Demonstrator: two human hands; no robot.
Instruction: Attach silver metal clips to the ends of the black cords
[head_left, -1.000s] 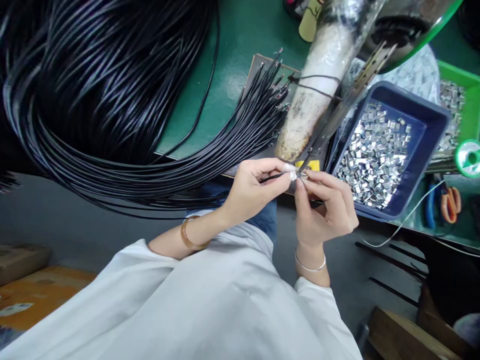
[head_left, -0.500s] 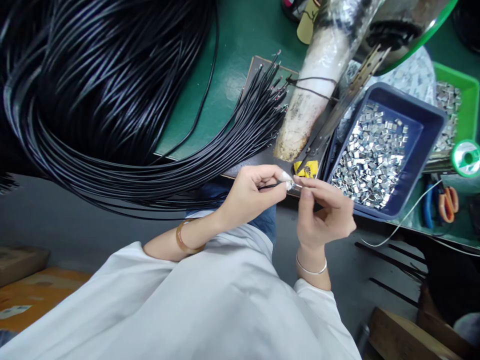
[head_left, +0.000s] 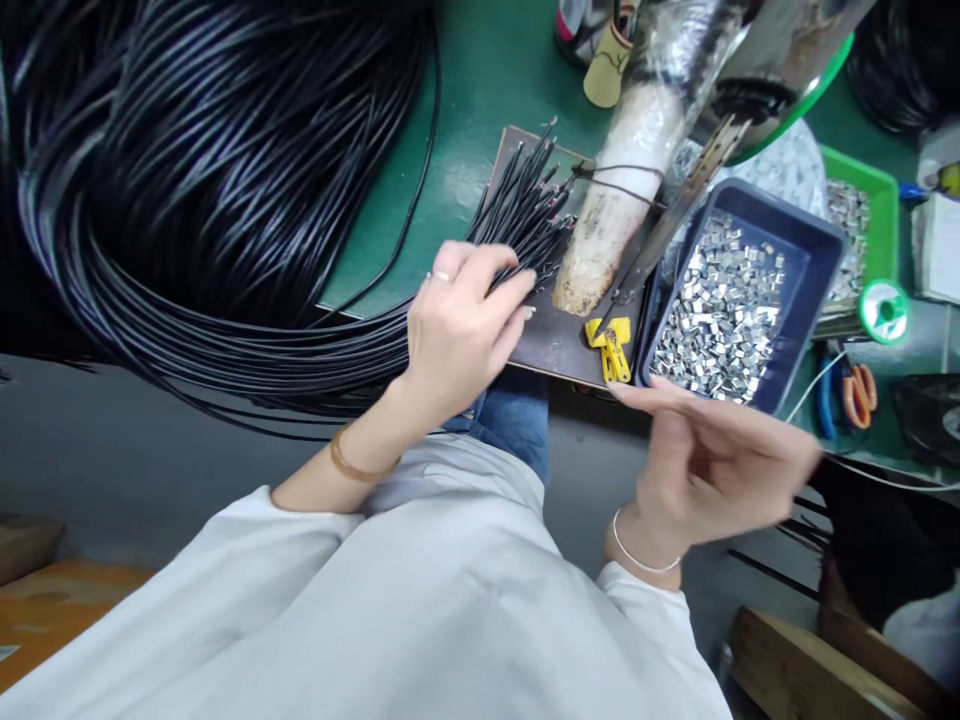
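My left hand [head_left: 466, 325] lies over the bundle of black cables [head_left: 352, 350], near their cut ends. Its fingers are bent and spaced apart, and nothing shows gripped in them; the cables under the palm are hidden. My right hand [head_left: 720, 465] is in the air at the bench's front edge, just below the blue bin [head_left: 806, 330] of small metal pieces. It is somewhat blurred, with its forefinger stretched to the left and the thumb apart, and no held thing shows. Close to that fingertip is a yellow clip-like part [head_left: 615, 355].
A wrapped white post [head_left: 622, 180] and a rusty metal strip [head_left: 675, 215] slant over the board [head_left: 547, 345]. A large black cable coil [head_left: 247, 170] fills the left. Toward the right are a green bin [head_left: 885, 210], a solder spool [head_left: 883, 312] and orange-and-blue handled pliers [head_left: 855, 395].
My hands were together holding a black cable end and a thin shiny piece. The left has moved up and left onto the cable bundle; the right has moved right and down. The view has shifted.
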